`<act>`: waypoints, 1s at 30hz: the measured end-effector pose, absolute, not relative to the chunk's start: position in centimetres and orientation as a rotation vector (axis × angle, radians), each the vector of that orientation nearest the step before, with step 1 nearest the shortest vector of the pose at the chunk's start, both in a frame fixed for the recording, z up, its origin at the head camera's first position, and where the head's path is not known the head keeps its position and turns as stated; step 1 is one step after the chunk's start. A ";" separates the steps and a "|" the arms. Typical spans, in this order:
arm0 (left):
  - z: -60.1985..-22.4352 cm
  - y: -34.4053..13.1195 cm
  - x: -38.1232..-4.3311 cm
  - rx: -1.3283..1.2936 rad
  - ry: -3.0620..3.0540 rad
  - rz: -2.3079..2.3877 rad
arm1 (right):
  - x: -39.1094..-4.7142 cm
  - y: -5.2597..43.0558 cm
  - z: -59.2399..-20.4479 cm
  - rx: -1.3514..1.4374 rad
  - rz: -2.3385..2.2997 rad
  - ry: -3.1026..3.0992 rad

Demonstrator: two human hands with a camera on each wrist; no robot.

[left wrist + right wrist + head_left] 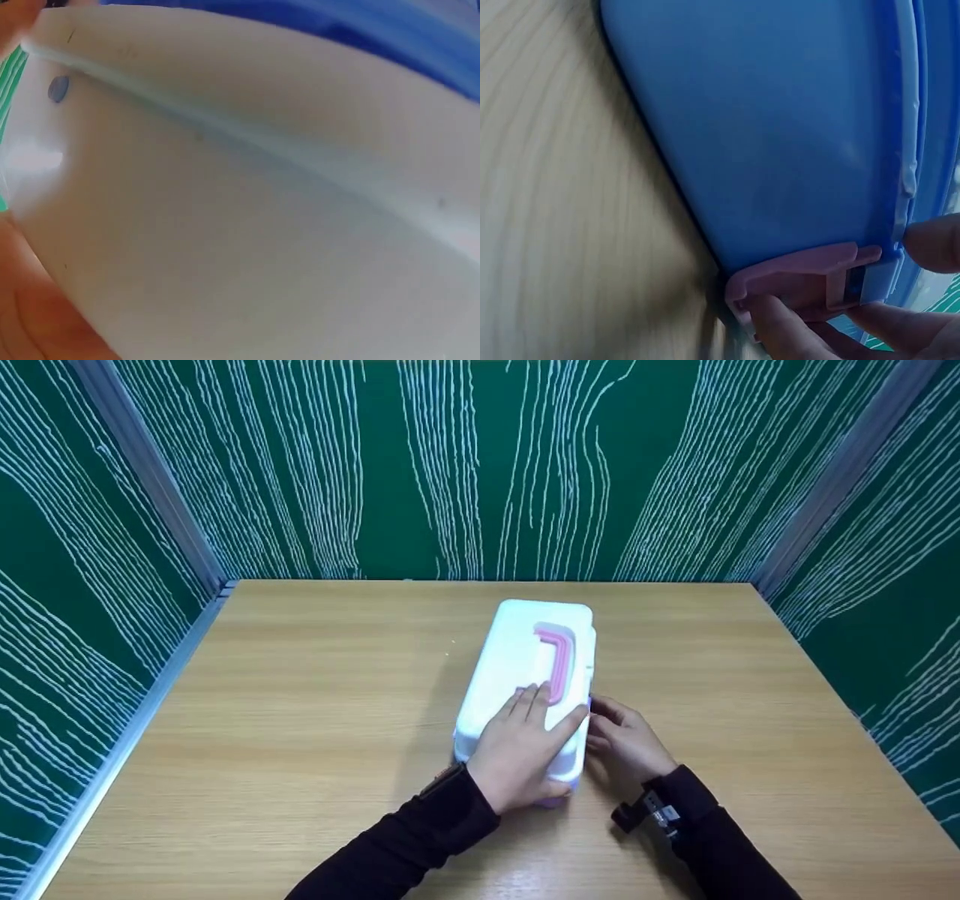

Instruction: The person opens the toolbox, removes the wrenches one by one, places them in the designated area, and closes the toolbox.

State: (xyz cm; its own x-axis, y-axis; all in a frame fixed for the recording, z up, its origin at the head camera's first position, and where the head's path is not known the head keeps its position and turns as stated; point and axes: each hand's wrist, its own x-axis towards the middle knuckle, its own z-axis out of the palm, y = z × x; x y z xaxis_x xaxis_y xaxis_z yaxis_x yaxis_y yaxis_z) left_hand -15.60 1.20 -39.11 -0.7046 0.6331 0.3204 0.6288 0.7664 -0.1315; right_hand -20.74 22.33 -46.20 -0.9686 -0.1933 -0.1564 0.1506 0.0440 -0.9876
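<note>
A storage box with a white lid (480, 690) and a pink carrying handle (559, 667) folded into its top sits on the table. Its body (757, 127) looks blue in the right wrist view. Across the near part of the lid lies my left hand (517, 754), its fingers extended and touching the handle's near end. My right hand (626, 739) is at the box's right side. In the right wrist view its fingers curl at a pink latch (802, 277), and the thumb touches the rim. The white lid surface (225, 225) fills most of the left wrist view.
The wooden table (300, 682) extends around the box on all sides. Green panels with white wavy lines (540, 472) enclose the back and both sides, with grey posts (150, 472) at the corners. A few tiny white specks (448, 649) lie left of the box.
</note>
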 end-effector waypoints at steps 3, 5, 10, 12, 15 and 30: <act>-38.7 0.7 -15.5 -0.937 -2.591 -0.021 | -20.8 22.2 -46.3 -0.040 -2.046 2.059; -38.3 0.3 -15.5 -0.913 -2.567 -0.056 | -20.8 22.2 -46.4 -0.038 -2.056 2.058; -37.6 -0.8 -15.7 -0.846 -2.532 -0.164 | -20.8 22.2 -46.3 -0.024 -2.049 2.086; -37.4 -1.1 -15.8 -0.821 -2.518 -0.193 | -20.8 22.2 -46.3 -0.012 -2.052 2.082; -37.2 -1.4 -15.8 -0.777 -2.508 -0.219 | -20.8 22.0 -46.3 0.000 -2.037 2.097; -35.5 -3.4 -16.3 -0.519 -2.565 -0.560 | -20.9 21.8 -45.5 -0.010 -1.885 2.270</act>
